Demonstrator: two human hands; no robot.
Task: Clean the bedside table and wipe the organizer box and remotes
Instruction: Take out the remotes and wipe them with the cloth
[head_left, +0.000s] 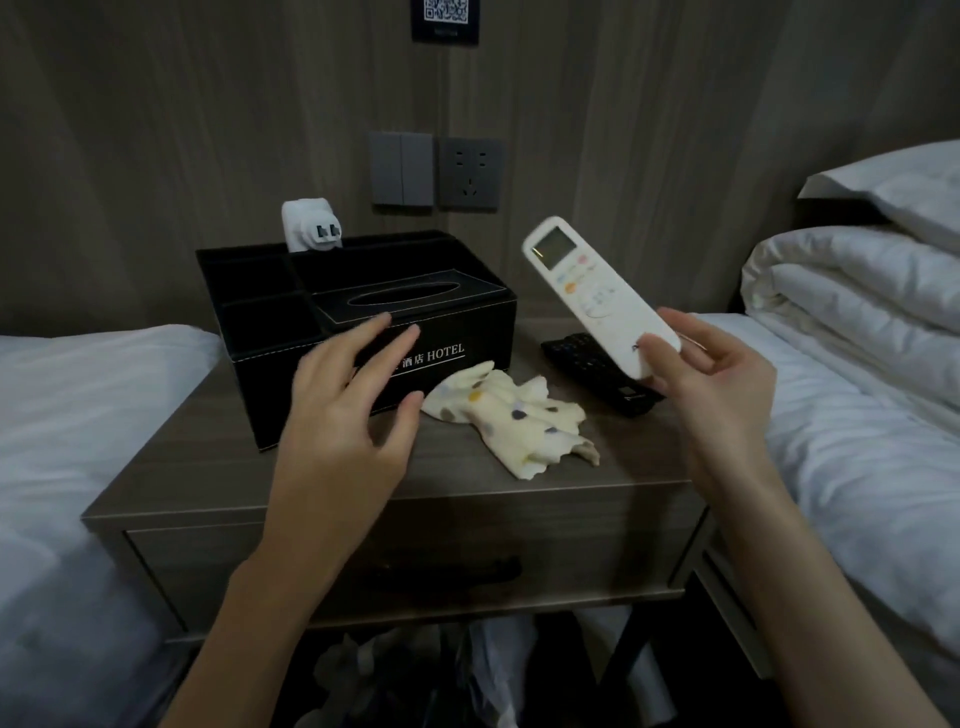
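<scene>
Five left fingers (363, 340) spread wide; right fingers (675, 358) grip white remote (587, 280).

Two bare arms are all that shows of the person. The left hand (345, 410) and its forearm sit toward 7 o'clock of the frame, the right hand (711, 395) and its forearm toward 5 o'clock. Both forearms are slim and smooth, bare along their whole visible length, wrists included. The fingers (392, 343) are long and slender, ending in short, rounded nails with a plain, pale sheen. The dim light hides any finer detail.
</scene>
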